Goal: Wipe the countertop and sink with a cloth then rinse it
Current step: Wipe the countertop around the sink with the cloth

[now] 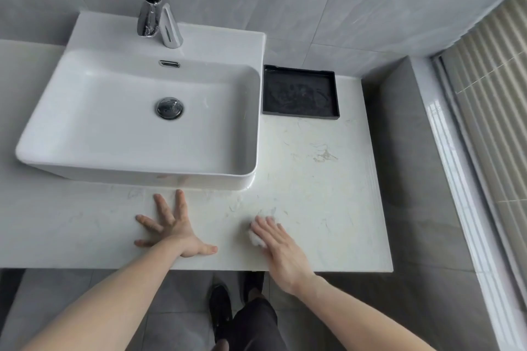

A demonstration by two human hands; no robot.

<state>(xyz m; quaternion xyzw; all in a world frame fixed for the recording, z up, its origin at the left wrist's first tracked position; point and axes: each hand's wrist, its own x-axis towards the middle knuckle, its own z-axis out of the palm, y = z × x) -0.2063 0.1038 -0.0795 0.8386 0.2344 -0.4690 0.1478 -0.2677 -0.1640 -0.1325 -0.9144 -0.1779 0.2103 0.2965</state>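
A white marbled stone surface fills the middle of the view, carrying a white rectangular ceramic vessel sink at about 10 o'clock. A chrome single-lever tap stands on the sink's back ledge at 11 o'clock, and a round chrome drain plug sits in the basin floor. Just beside the sink's right wall, at 1 o'clock, lies a shallow black rectangular tray against the grey tiled wall.

Near the front edge, at 6 o'clock, the left hand lies flat on the surface with its fingers spread wide and straight, holding nothing; the fingertips point toward the sink's front wall. At 5 o'clock the right hand presses a small crumpled white cloth down on the surface, its fingers straight and close together over it, so only the cloth's left part shows. The two hands are apart. Below the surface's edge, dark shoes stand on the grey floor.
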